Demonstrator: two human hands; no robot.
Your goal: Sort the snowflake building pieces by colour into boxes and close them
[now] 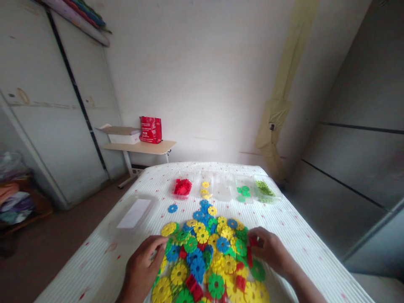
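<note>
1. White walls stand behind the bed (pixel 293 219), which carries the pile of toy discs (pixel 208 256).
2. I judge that discs at the pile's left edge may slide off if pushed.
3. I see my left hand (pixel 143 267) half curled, fingers touching discs and holding none that I can see.
4. My right hand (pixel 269 250) is closed on a red piece (pixel 251 249).
</note>
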